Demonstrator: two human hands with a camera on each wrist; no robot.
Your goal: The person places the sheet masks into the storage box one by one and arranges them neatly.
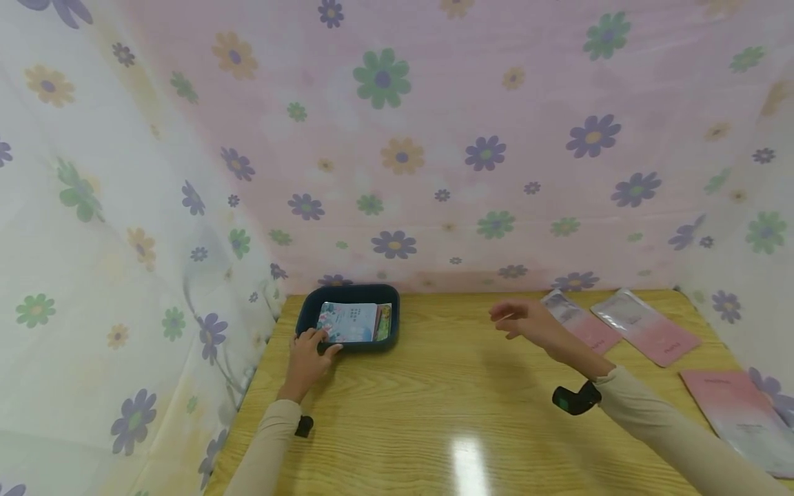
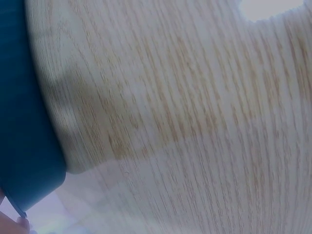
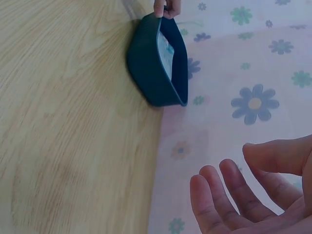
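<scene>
At the table's back left stands a dark teal plastic bin [image 1: 366,347]. Inside it lie a pale packet with a floral print [image 1: 349,322] and, beside that, a green and yellow one [image 1: 384,324]. My left hand [image 1: 308,362] grips the bin's near-left corner, the thumb outside the rim, as the right wrist view also shows. Only the bin's side wall [image 2: 29,97] and a few fingertips appear in the left wrist view. Raised above the table, my right hand [image 1: 536,327] holds nothing; its fingers [image 3: 207,187] are loosely bent and apart from the thumb.
Two pink and silver sachets [image 1: 579,322] [image 1: 648,327] lie at the back right of the wooden table [image 1: 428,406]. Another pink sachet [image 1: 738,413] lies at the right edge. Flower-print cloth [image 1: 434,138] hangs behind and on both sides.
</scene>
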